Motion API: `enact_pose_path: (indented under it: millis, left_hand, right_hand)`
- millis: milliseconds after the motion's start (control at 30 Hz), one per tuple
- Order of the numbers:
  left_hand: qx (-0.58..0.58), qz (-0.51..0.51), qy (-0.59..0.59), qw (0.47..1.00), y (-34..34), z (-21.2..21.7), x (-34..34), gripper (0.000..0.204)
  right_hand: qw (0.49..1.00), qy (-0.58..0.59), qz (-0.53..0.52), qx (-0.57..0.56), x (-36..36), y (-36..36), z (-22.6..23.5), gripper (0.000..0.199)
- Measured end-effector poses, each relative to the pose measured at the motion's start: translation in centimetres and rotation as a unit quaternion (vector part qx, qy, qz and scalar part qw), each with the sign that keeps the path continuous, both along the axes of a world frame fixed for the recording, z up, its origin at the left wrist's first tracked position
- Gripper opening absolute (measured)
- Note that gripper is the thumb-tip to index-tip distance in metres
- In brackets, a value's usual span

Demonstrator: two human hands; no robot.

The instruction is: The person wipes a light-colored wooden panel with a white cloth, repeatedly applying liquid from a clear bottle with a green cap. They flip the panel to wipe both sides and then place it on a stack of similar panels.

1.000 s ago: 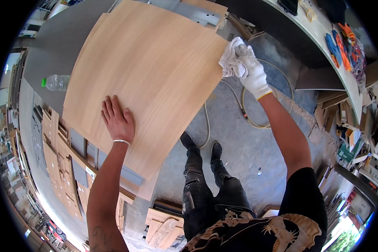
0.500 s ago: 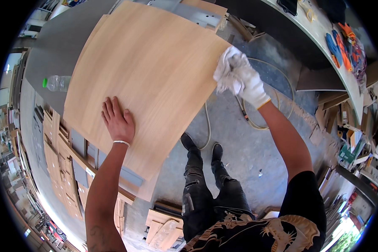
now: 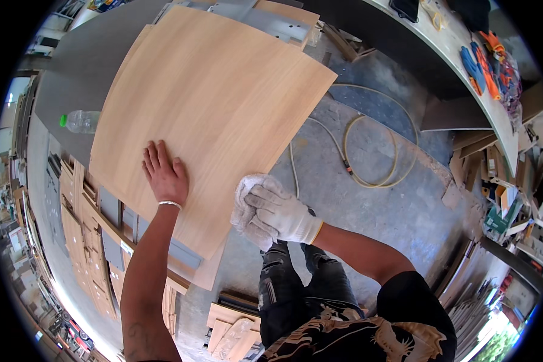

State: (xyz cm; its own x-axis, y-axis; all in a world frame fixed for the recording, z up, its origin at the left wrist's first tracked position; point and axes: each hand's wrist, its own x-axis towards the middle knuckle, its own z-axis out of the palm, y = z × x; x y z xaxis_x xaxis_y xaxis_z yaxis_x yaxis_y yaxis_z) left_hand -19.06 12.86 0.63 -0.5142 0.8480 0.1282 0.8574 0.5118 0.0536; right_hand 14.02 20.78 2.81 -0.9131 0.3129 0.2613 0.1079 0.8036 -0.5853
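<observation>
The bare left hand lies flat on the broad, pale wood-grain panel, seemingly steadying it atop other boards; the white-gloved right hand grips a bunched white cloth at its right edge.

The wooden panel lies flat, crumpled white cloth at its edge.

Soft, bright light across the wood panel, white glare at lower right, fisheye-bent edges, blackened corners
</observation>
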Motion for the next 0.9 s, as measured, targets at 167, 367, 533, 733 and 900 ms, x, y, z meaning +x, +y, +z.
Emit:
enact_pose_path:
  millis: [167,367,533,733,900]
  left_hand:
    - [0.018,0.002,0.018,1.000,-0.9,-0.1,-0.4,0.063]
    - [0.023,0.004,0.021,1.000,-0.5,-0.1,-0.2,0.063]
    - [0.030,0.006,0.024,0.999,0.3,0.0,0.3,0.062]
    - [0.037,0.021,0.021,0.999,-1.0,-0.1,0.1,0.060]
    - [0.043,0.019,0.024,0.999,0.4,-0.1,0.5,0.060]
  right_hand:
    - [0.984,-0.066,-0.165,0.010,0.9,10.6,0.8,0.012]
    - [0.986,0.064,-0.153,-0.024,0.7,10.5,-1.4,0.022]
    - [0.999,0.014,0.049,-0.004,-3.7,-11.5,-2.9,0.030]
    - [0.989,-0.131,-0.010,-0.072,-3.9,-6.6,-2.1,0.026]
    - [0.987,0.027,-0.128,0.095,-2.4,-2.3,-1.3,0.022]
